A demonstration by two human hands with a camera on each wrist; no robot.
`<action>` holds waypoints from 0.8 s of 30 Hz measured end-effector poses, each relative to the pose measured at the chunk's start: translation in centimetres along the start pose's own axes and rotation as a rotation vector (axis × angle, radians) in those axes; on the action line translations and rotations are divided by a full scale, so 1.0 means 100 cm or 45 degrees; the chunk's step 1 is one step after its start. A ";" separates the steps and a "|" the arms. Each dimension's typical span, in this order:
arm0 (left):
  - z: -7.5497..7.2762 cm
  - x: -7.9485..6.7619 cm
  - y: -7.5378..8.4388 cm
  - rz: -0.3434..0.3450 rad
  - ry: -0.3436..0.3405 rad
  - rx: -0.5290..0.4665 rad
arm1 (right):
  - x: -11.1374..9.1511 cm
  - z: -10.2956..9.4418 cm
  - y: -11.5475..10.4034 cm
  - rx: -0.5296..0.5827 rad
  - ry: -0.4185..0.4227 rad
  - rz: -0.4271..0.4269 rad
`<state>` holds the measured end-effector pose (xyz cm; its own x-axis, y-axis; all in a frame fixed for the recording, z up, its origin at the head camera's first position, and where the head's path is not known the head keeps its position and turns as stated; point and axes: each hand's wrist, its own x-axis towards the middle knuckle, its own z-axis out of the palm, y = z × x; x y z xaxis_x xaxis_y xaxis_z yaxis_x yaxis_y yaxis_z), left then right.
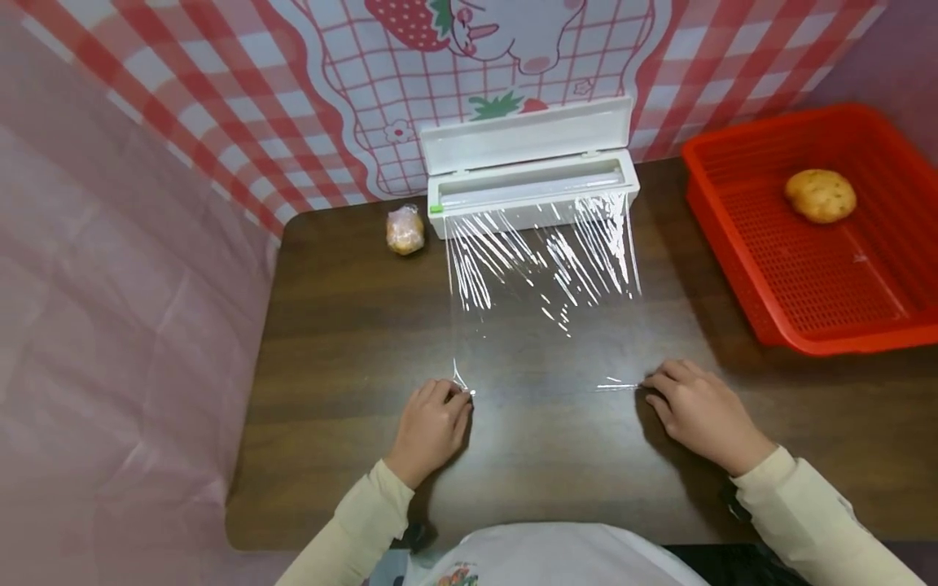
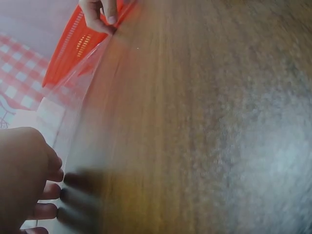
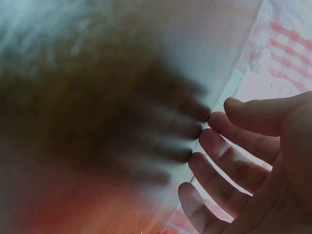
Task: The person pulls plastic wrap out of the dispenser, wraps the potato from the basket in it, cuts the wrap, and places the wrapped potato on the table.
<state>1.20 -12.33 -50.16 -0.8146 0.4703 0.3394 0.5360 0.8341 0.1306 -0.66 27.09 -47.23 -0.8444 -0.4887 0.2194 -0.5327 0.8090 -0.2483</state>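
Note:
A clear sheet of cling film (image 1: 542, 268) stretches from a white dispenser box (image 1: 535, 213) toward the person, close over the brown tabletop. The left hand (image 1: 431, 427) pinches the film's near left corner. At the near right corner, the right hand (image 1: 699, 411) pinches the film between thumb and fingers. In the right wrist view its fingertips (image 3: 209, 134) meet the film's edge, thumb close to the index finger. The left wrist view shows the left hand (image 2: 29, 175) at the film's edge, with the taut film running up to the other hand.
The dispenser's lid (image 1: 528, 134) stands raised. Left of the box sits a small film-wrapped yellowish item (image 1: 405, 230). A red plastic basket (image 1: 762, 301) at the right contains a potato (image 1: 821, 195). Behind the table (image 1: 330, 358) hangs a red-and-white checked cloth (image 1: 242, 73).

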 end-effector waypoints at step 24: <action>0.002 -0.006 0.005 0.026 0.056 -0.025 | 0.006 -0.024 0.012 0.075 -0.121 0.024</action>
<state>1.96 -12.14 -50.48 -0.7932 0.4738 0.3826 0.5570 0.8185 0.1411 -1.66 28.54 -45.11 -0.8542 -0.5049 0.1243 -0.5170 0.7991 -0.3070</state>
